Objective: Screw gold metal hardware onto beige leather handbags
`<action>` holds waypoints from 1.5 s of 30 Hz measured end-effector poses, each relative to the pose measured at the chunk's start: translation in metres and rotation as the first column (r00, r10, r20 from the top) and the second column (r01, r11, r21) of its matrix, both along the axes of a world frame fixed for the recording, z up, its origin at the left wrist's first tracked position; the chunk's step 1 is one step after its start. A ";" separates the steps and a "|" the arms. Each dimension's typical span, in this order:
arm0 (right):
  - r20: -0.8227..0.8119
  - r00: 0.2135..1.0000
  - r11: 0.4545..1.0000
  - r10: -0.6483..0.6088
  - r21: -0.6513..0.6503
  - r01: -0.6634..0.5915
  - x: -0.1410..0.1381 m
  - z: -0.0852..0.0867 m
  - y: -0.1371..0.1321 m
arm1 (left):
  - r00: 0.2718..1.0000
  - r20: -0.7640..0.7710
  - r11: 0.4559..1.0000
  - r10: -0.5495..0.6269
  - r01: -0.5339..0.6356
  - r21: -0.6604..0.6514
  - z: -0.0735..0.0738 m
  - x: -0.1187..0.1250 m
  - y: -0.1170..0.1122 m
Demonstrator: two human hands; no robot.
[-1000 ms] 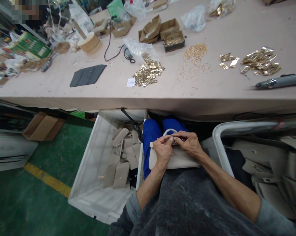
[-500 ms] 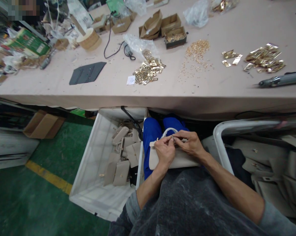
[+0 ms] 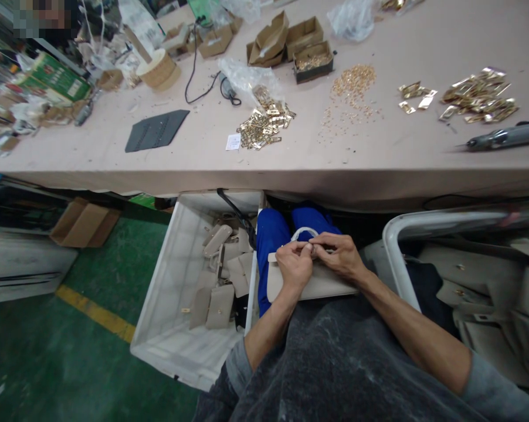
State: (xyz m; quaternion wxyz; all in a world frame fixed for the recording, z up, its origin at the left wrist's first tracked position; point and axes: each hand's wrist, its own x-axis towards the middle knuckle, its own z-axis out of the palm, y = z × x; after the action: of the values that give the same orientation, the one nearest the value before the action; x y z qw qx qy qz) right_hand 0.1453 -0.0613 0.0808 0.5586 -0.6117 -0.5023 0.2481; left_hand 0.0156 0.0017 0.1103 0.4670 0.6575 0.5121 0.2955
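Observation:
A cream handbag (image 3: 326, 285) with a pale looped handle (image 3: 306, 233) lies across the blue-trousered lap. Both hands meet at the bag's upper edge, just below the handle. The fingers of my left hand (image 3: 296, 265) are pinched together there, thumb against fingertips. My right hand (image 3: 338, 255) pinches at the same spot, its fingertips touching or nearly touching those of the left. Whatever sits between the fingertips is too small and covered to make out.
A white bin (image 3: 156, 305) on the left holds several beige bags (image 3: 220, 306). On the right, another bin (image 3: 390, 246) holds more bags. The table (image 3: 159, 167) carries gold metal plates (image 3: 262, 129), tiny gold pieces (image 3: 355, 82), a grey electric screwdriver (image 3: 506, 138) and small cardboard boxes (image 3: 306, 40).
The view has shifted slightly. Both hands stay pinched at the bag's upper edge, with only small finger movement; the gold fitting near the left fingers is now mostly covered.

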 end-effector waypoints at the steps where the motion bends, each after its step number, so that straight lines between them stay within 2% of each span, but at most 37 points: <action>1: -0.040 0.999 0.999 0.018 -0.029 -0.019 0.001 0.002 -0.001 | 1.000 0.018 0.999 0.015 -0.014 -0.034 0.000 0.000 0.001; 5: -0.129 0.991 0.995 0.021 -0.096 -0.034 0.004 0.005 -0.003 | 0.999 0.023 0.991 0.045 -0.042 -0.130 0.000 0.002 0.003; 14: -0.131 0.991 0.993 -0.034 -0.119 0.018 0.004 0.002 -0.001 | 0.993 -0.107 0.994 -0.053 0.043 -0.098 -0.001 0.000 0.001; 18: -0.196 0.978 0.977 -0.065 -0.210 0.023 0.004 -0.006 -0.001 | 0.988 -0.136 0.988 -0.074 0.055 -0.143 -0.004 0.000 0.000; 21: -0.288 0.957 0.955 -0.023 -0.289 -0.064 0.009 -0.008 -0.002 | 0.990 -0.125 0.984 -0.058 0.036 -0.177 -0.004 0.000 0.000; 24: -0.335 0.940 0.939 0.058 -0.303 -0.166 0.016 -0.003 -0.003 | 0.991 -0.121 0.985 -0.050 0.029 -0.170 -0.005 0.000 0.000; 28: -0.295 0.951 0.943 0.089 -0.283 -0.176 0.020 0.006 -0.005 | 0.985 -0.142 0.987 -0.095 0.075 -0.142 -0.003 -0.002 0.001; 31: -0.243 0.966 0.955 0.094 -0.253 -0.156 0.016 0.007 -0.004 | 0.973 -0.171 0.985 -0.153 0.135 -0.109 0.004 -0.003 0.003; 36: -0.090 0.996 0.963 0.013 -0.267 -0.037 0.006 0.004 0.000 | 0.961 -0.217 0.985 -0.171 0.160 -0.069 0.015 0.000 0.010; 41: -0.131 0.991 0.934 -0.002 -0.355 -0.045 0.005 0.003 0.001 | 0.960 -0.256 0.993 -0.111 0.095 -0.072 0.006 0.006 0.011; 45: -0.097 0.992 0.952 0.080 -0.289 -0.105 0.011 0.003 -0.002 | 0.960 -0.260 0.993 -0.104 0.084 -0.087 0.002 0.005 0.009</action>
State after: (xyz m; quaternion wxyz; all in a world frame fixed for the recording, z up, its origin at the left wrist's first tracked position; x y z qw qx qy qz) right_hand 0.1565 -0.0631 0.0835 0.4700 -0.6525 -0.4641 0.3715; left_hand 0.0210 0.0107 0.1122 0.4324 0.6967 0.5486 0.1634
